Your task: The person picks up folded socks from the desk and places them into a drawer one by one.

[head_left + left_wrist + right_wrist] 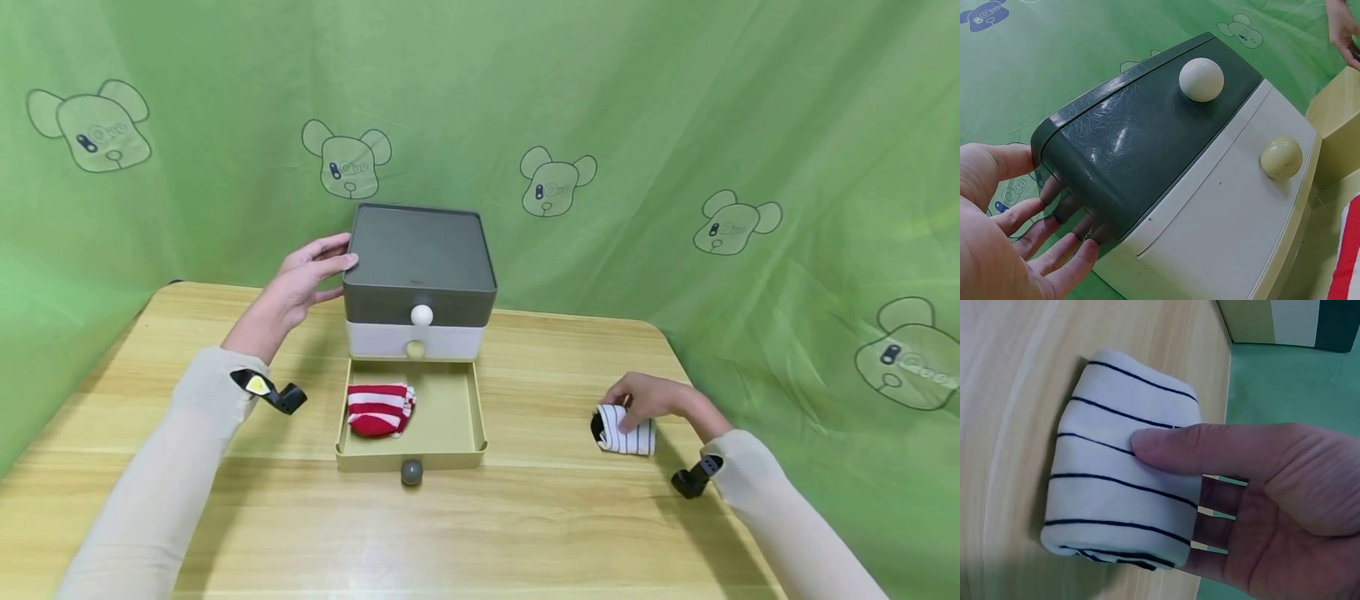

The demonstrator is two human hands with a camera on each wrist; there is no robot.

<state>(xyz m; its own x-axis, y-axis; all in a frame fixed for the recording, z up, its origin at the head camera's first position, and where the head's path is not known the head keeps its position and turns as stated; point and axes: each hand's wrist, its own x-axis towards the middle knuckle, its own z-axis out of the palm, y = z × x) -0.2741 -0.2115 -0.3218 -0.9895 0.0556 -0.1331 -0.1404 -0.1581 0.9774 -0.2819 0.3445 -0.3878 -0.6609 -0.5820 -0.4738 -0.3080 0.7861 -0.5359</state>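
Observation:
A small three-tier drawer unit (pixel 420 250) stands toward the back of the table, dark grey on top, white in the middle, yellow at the bottom. The bottom drawer (pixel 448 417) is pulled out, and a folded red-and-white striped sock (pixel 377 408) lies in its left part. My left hand (pixel 300 275) touches the unit's left side, fingers spread along the grey tier and thumb at its top edge. At the right, my right hand (pixel 645 396) pinches a folded white sock (pixel 1122 462) with thin black stripes, thumb on top and fingers behind it, close over the table.
The round knobs are white (pixel 422 315), yellow (pixel 416 350) and grey (pixel 412 472), the last on the pulled-out drawer's front. A green curtain (pixel 465 100) with printed bear heads hangs behind the wooden table (pixel 540 517) and along its sides.

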